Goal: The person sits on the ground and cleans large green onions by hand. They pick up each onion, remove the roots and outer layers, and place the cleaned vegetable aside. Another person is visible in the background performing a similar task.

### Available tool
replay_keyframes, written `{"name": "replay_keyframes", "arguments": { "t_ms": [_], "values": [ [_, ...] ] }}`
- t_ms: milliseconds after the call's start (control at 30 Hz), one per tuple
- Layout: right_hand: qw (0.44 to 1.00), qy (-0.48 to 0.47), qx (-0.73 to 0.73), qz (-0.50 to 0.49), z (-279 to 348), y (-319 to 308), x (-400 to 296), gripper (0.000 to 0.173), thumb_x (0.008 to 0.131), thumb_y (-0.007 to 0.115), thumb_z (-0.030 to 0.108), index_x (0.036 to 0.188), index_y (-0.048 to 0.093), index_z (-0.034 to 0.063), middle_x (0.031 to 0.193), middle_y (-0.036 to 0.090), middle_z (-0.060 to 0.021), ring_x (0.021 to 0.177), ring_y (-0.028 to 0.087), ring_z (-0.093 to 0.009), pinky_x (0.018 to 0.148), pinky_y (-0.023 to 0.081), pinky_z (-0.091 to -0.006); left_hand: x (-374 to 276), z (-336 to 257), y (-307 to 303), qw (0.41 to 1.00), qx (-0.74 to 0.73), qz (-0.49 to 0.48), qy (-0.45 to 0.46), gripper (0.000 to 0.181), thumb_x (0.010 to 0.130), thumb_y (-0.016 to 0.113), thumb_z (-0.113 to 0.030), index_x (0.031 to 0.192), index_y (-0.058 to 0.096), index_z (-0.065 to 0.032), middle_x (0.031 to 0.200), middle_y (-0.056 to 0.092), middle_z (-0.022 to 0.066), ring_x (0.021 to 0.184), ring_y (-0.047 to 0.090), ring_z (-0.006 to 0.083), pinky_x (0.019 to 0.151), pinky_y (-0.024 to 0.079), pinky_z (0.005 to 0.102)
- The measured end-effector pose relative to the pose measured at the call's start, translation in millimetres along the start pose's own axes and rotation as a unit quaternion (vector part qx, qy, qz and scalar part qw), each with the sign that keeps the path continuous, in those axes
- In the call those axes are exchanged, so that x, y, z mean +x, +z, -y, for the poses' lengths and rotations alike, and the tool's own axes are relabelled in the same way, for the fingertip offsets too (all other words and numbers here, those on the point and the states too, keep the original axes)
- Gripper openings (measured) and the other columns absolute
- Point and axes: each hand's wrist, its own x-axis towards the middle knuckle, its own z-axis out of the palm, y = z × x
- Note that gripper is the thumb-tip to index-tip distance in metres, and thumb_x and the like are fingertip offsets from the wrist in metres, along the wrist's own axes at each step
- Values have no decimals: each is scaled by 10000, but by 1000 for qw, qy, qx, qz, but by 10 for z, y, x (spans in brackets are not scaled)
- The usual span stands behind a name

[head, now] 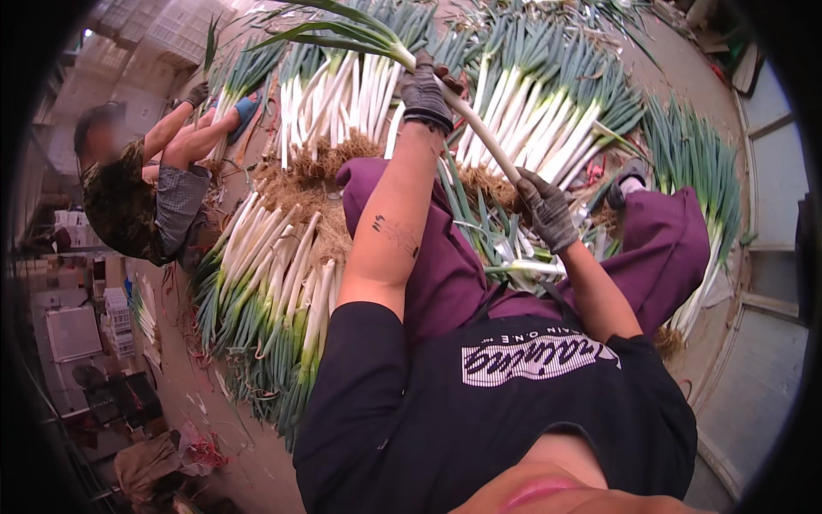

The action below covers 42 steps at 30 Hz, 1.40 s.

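My left hand [426, 93], in a dirty grey work glove, is closed around a long green onion [483, 128] where the white stem turns into leaves. The green leaves fan out to the upper left, past the picture's top edge. My right hand [546, 209], gloved alike, holds the lower end of the same stem, whose tip is hidden by the fingers. The onion slants between the hands above a pile of green onions [533, 115] with brown roots towards me. Loose leaves and trimmings [507, 247] lie between my legs in purple trousers.
More onions lie in rows at the front left [347, 96], left [270, 270] and right [693, 154]. A co-worker [122, 186] sits at the left, one gloved hand raised near onions. White plastic crates [117, 311] stand further left. Glazed panels [758, 360] line the right side.
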Motion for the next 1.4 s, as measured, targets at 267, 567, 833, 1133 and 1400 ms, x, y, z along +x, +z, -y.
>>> {"name": "replay_keyframes", "arguments": {
  "t_ms": [267,567,833,1133,1400],
  "values": [
    [903,45,398,-154,4,-266,-85,224,911,469,170,1018,537,-15,669,551,-30,590,502,-115,543,419,-242,356,-256,-50,999,-27,9,29,228,860,527,-331,809,423,-135,550,406,-22,381,351,107,358,305,259],
    [994,-88,-64,18,-210,-507,-272,518,860,512,426,1183,511,23,955,556,-61,677,494,-60,556,401,-217,459,-197,-138,997,9,-64,50,314,850,553,-353,710,401,-116,508,388,10,350,347,125,328,299,269],
    [994,-16,58,95,41,678,132,413,820,607,138,1182,458,6,742,525,-20,620,492,-93,564,435,-234,-147,-671,-36,950,222,-107,190,463,814,608,-309,1100,374,-30,784,538,118,557,544,223,491,474,329],
    [971,-189,18,148,-83,2460,2623,553,870,528,307,1273,337,-20,1112,536,-193,1060,503,-247,890,391,-312,-272,-501,55,641,524,-31,560,663,734,686,-256,1236,370,39,1168,465,237,1075,470,346,925,363,378],
    [981,106,-161,23,-1478,1106,1334,319,799,540,308,974,632,58,894,643,-132,833,611,-244,777,456,-311,-426,-682,-264,513,728,130,435,493,768,629,-320,1100,518,28,1067,548,221,979,537,343,854,418,404]
  ]
}}
